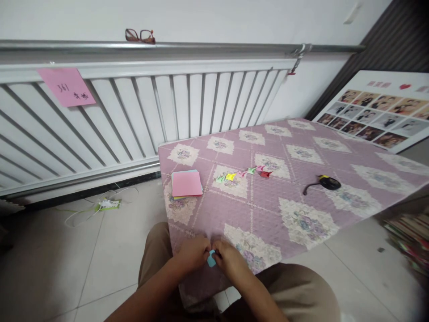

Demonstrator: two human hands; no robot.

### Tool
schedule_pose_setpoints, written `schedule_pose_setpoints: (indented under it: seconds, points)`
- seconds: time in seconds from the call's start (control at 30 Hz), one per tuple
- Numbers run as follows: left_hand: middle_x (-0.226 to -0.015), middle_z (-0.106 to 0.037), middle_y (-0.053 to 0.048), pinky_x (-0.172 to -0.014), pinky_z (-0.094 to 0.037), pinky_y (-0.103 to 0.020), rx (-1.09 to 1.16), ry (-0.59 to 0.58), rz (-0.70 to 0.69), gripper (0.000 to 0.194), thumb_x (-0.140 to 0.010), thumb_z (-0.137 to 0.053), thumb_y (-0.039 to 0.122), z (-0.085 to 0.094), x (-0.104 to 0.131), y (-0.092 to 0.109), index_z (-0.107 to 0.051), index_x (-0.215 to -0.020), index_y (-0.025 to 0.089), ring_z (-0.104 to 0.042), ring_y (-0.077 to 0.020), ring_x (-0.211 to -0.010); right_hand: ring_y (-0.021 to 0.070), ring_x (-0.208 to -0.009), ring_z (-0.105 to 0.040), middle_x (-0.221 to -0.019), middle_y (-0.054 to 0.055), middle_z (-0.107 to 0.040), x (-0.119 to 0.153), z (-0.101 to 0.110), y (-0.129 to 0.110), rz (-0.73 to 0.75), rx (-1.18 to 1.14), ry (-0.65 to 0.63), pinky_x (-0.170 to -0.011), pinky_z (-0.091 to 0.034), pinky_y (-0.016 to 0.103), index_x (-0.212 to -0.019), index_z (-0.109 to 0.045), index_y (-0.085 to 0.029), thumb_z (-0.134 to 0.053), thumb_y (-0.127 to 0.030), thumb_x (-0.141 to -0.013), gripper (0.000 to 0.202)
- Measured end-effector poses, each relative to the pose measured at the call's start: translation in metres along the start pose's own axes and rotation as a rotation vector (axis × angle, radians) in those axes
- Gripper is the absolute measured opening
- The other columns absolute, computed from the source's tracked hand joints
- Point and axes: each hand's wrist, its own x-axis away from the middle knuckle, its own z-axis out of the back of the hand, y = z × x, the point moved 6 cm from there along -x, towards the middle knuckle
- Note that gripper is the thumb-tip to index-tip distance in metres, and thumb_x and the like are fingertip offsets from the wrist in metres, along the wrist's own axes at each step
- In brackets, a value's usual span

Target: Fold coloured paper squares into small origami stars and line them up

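Note:
A small piece of light blue paper [211, 259] is between my hands, near the table's front edge. My left hand [197, 251] pinches its left side and my right hand [225, 256] pinches its right side, the fingers of both curled in. Beyond my left hand lies a stack of coloured paper sheets with a pink sheet [186, 184] on top. Farther off, several small folded paper pieces in green, yellow, pink and red sit in a loose row, among them a yellow one [230, 177] and a red one [266, 174].
The table [258, 210] has a purple patterned cloth. A black object with a strap [330, 182] lies on its right part. A photo board [378, 107] leans at the back right. Behind stands a white radiator [194, 103], with glasses [140, 36] on the pipe above.

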Motion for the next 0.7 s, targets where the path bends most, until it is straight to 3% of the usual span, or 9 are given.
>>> schedule_pose_setpoints:
  seconds: [0.43,0.7]
  points:
    - [-0.088,-0.065,-0.004,-0.063,-0.039,-0.027,-0.069,-0.017,-0.093,0.012,-0.084,-0.053,0.023,0.004,-0.006,0.004,-0.065,-0.082,0.021,-0.059,-0.0197,-0.079,0.0177,-0.081,-0.055,-0.084,0.002,-0.058,0.001,-0.006,0.002,0.017,0.124,-0.003,-0.073,-0.038,0.027,-0.081,-0.057,-0.020,-0.050,-0.005,-0.075,0.018]
    - [-0.091,-0.061,-0.008,-0.065,-0.040,-0.029,-0.190,0.001,-0.130,0.024,-0.094,-0.042,0.024,-0.017,-0.003,-0.003,-0.064,-0.087,0.017,-0.057,-0.0210,-0.080,0.0206,-0.083,-0.055,-0.085,0.005,-0.058,0.012,-0.016,-0.001,0.006,0.211,0.052,-0.075,-0.040,0.031,-0.080,-0.057,-0.019,-0.047,-0.006,-0.081,0.017]
